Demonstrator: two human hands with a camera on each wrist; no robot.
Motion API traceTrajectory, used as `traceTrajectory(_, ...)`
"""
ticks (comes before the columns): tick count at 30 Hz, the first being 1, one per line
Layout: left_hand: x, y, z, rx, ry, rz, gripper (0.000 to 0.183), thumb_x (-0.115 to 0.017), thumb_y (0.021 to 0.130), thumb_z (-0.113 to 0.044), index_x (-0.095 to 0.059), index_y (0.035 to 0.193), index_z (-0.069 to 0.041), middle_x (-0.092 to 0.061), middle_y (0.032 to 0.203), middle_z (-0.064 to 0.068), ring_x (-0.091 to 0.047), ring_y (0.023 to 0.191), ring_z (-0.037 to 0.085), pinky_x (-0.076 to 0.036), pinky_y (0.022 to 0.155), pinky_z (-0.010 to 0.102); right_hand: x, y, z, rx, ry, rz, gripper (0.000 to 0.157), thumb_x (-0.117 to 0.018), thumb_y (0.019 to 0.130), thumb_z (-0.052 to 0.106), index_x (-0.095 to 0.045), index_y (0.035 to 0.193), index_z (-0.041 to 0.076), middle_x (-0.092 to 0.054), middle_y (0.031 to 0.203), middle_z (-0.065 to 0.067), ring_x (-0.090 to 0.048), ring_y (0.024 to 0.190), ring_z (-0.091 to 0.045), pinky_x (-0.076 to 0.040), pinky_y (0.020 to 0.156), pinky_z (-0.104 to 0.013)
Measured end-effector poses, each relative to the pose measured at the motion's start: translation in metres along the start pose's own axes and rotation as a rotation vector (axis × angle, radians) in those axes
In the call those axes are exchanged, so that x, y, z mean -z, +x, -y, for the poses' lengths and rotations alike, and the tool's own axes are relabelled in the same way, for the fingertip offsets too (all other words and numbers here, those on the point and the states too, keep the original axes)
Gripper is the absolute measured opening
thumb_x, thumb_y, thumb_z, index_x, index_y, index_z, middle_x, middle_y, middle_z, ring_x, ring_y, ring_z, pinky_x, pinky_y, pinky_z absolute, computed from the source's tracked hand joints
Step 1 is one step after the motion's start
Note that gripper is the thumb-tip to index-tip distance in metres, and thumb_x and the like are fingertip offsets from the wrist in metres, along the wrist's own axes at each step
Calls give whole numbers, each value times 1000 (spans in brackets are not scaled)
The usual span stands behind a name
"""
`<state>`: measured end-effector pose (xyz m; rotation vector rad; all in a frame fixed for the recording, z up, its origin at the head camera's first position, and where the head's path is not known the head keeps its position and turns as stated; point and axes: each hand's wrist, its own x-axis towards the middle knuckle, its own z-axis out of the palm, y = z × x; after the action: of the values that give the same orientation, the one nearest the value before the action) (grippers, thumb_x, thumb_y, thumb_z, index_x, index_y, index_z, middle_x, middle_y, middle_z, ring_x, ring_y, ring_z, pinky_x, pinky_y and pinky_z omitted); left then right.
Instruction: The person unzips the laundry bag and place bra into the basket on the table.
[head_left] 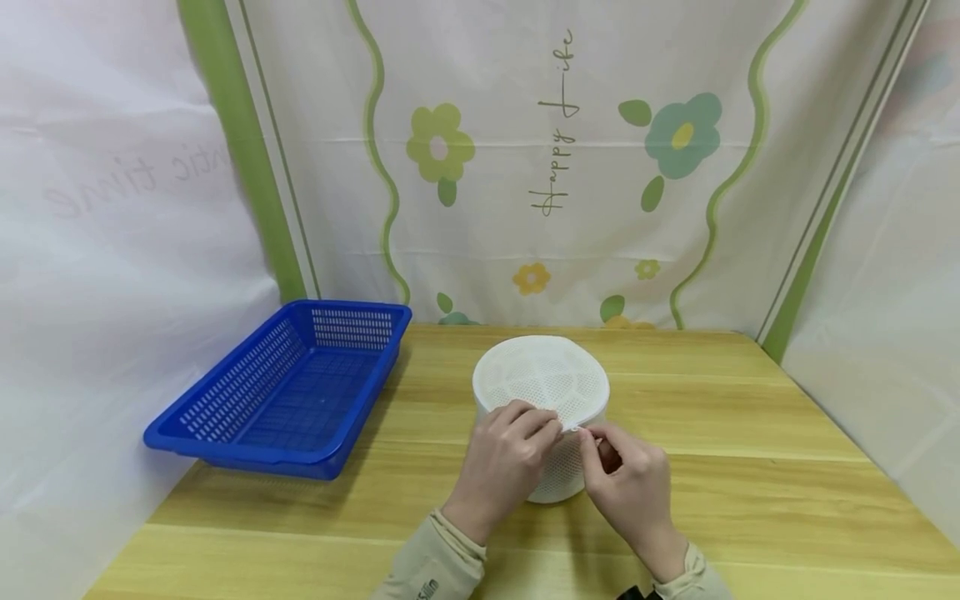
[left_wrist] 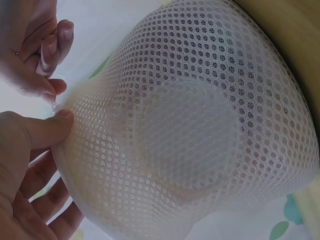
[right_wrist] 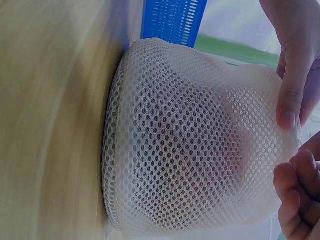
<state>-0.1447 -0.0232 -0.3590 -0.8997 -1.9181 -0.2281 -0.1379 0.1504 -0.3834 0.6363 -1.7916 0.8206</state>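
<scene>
A white cylindrical mesh laundry bag [head_left: 542, 375] stands upright on the table, its round lid facing up. My left hand [head_left: 510, 454] holds the near rim of the bag, thumb on the mesh side and the other fingers over the top edge. Close beside it, my right hand [head_left: 633, 487] pinches the small white zipper pull [head_left: 576, 428] at that rim between thumb and forefinger. In the left wrist view a round padded patch [left_wrist: 190, 135] shows on the bag's mesh wall. Through the mesh in the right wrist view the inside looks dark, without distinct contents.
A blue plastic basket [head_left: 330, 458] with slotted walls stands on the left of the wood-grain table [head_left: 720, 517]. White patterned curtains [head_left: 495, 208] close off the back and both sides.
</scene>
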Motion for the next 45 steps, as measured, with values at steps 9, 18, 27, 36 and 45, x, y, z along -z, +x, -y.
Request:
traceTrajectory(9, 0, 1, 0, -1, 2, 0, 6, -77, 87, -19, -79, 88, -13, -72, 95, -2, -65, 83, 12, -55, 72, 24, 3, -1, -4, -35, -24, -19, 6, -68, 73, 0, -69, 71, 6, -45, 53, 14, -35, 44, 5, -29, 35, -12)
traceTrajectory(18, 1, -1, 0, 21, -19, 2, 5, -77, 86, -16, -77, 88, -12, -72, 95, -2, -64, 85, 14, -55, 73, 25, 2, 1, -3, -11, 8, -16, 6, -68, 73, -1, -69, 72, 5, -47, 55, 13, -37, 45, 4, -31, 37, -12)
traceTrajectory(27, 0, -1, -1, 58, -36, 15, 7, -79, 85, -17, -75, 90, -14, -72, 100, -1, -64, 91, 17, -54, 80, 29, -1, 1, 1, 35, 98, 25, 7, -67, 76, -1, -69, 75, 5, -47, 58, 13, -39, 46, 2, -32, 40, -10)
traceTrajectory(36, 1, 2, 1, 20, 4, 22, 5, -76, 87, -17, -77, 92, -14, -72, 99, -3, -64, 90, 14, -53, 82, 25, 1, 5, 2, 27, 100, 26, 6, -65, 77, -1, -68, 74, 3, -47, 57, 12, -39, 47, 3, -33, 39, -11)
traceTrajectory(45, 0, 0, 0, 57, -29, 45, 6, -73, 90, -17, -77, 92, -13, -72, 99, -2, -64, 90, 14, -53, 79, 25, -1, 4, 2, 26, 103, 35, 6, -65, 76, -1, -68, 74, 4, -47, 57, 12, -39, 45, 0, -32, 40, -11)
